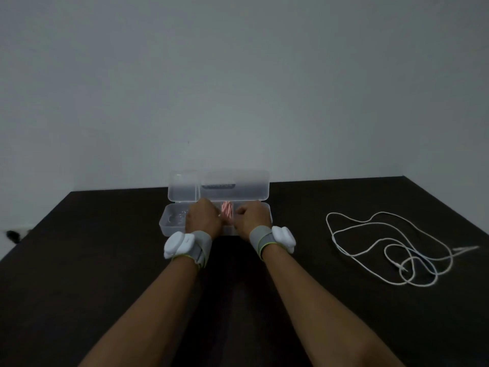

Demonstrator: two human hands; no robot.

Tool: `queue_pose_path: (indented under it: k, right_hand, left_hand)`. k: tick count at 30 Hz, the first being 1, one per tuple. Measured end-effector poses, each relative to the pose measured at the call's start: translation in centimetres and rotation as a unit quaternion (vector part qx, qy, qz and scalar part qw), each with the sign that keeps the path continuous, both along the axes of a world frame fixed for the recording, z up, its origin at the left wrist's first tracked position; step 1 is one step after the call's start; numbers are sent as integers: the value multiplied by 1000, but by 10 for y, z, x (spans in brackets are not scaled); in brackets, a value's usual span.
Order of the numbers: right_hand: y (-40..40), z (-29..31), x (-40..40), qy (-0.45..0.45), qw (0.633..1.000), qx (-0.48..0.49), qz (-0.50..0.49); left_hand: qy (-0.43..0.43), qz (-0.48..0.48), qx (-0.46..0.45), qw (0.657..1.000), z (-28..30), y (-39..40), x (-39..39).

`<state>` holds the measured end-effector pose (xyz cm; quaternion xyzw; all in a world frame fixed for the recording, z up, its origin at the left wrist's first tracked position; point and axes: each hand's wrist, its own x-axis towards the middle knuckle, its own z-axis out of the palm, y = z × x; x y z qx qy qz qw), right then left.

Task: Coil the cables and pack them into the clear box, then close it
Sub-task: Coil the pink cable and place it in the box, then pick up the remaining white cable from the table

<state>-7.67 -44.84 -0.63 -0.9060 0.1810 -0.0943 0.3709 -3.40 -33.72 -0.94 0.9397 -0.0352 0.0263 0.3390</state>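
Dark wood is filling the near view: the table (105, 287) is running away from the camera toward a pale wall (238, 75). Two bare forearms are reaching forward over it, each wearing a grey strap with a white sensor, one on the left wrist (180, 245) and one on the right wrist (283, 238).

Off to the right, well apart from the hands, a white cable (383, 247) is lying loose on the table in uncoiled loops, its plug end pointing right.

Farther on, both hands are working over the open tray of the clear box (169, 223). The left hand (203, 217) is showing its back to the camera with the fingers curled under; the right hand (252, 215) is doing the same just beside it. Between them a pink cable (227, 211) is sitting as a small coiled bundle, inside or just above the right part of the tray. Both hands seem to be pinching it from either side, though the fingertips are hidden, so the exact hold is hard to tell.

Behind the hands the lid (219, 186) is standing upright, hinged at the far edge and leaning near the wall, with a blurred dark label on it. At the far left edge, a small dark object (12, 235) is showing, too blurred to identify.
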Motion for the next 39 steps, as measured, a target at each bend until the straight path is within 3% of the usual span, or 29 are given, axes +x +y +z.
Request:
queue_pose_path:
  k: [9, 20, 25, 27, 31, 39]
  right_hand:
    - [-48, 17, -36, -15, 997, 70, -39]
    - [-181, 15, -127, 14, 986, -80, -148]
    - [-243, 3, -163, 71, 951, -184, -238]
    - [-263, -3, -172, 137, 946, -145, -255]
    - [-278, -20, -177, 214, 950, -92, -208]
    - [-240, -29, -154, 147, 973, -74, -164]
  left_hand:
    - [-59, -40, -25, 997, 27, -45, -38]
    - [3, -222, 31, 975, 23, -171, -104]
    - [3, -345, 103, 933, 9, -222, -139]
    - [7, -374, 149, 915, 2, -233, -145]
    - [14, -379, 214, 900, -14, -241, -143]
    - [61, -348, 192, 916, -7, -205, -121]
